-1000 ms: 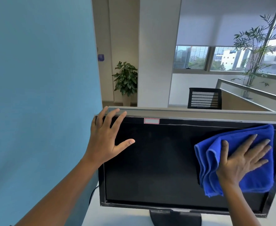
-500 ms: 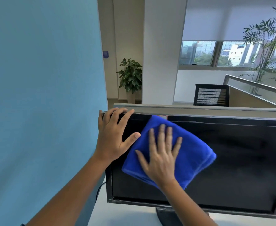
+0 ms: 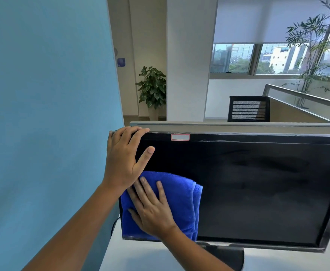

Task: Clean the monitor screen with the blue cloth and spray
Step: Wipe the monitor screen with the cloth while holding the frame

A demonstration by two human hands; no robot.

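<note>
An open office with a blue partition wall, a window and potted plants, and a white bench [image 3: 144, 257] carrying the monitor being wiped.

The right hand [image 3: 152, 210] lies flat, fingers spread, pressing the folded blue microfibre cloth [image 3: 181, 204] against the lower-left corner of the black flat-panel monitor screen [image 3: 248, 188]. The left hand [image 3: 124, 161], just above, curls its fingers over the top-left bezel, thumb out. The cloth looks soft, light and floppy, best pinned under a flat palm; the screen seems fragile, so gentle pressure. No spray is in view.
</note>
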